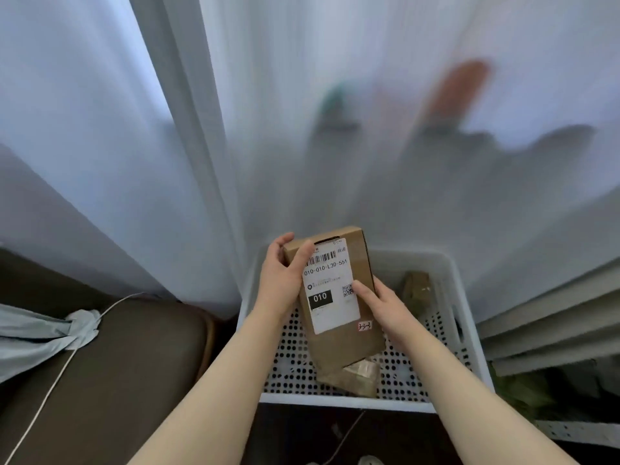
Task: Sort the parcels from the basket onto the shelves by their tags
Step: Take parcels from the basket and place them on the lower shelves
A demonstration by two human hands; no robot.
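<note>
I hold a brown cardboard parcel (364,263) above the white perforated basket (446,263). Its white label faces me and reads 010-010-L30-551 with a black 010 block; a small pink handwritten tag sits at its lower right. My left hand (280,280) grips the parcel's upper left edge, thumb over the label's corner. My right hand (385,307) holds the right edge, thumb pressed on the label near the QR code. A small taped parcel (360,375) lies in the basket under the held one. Another brown parcel (417,290) leans in the far right corner.
A sheer white curtain (302,129) hangs right behind the basket, with blurred shapes behind it. A brown leather seat (117,364) with a light cloth and a white cable is at left. Grey shelf edges (553,323) run at right. Dark floor lies below.
</note>
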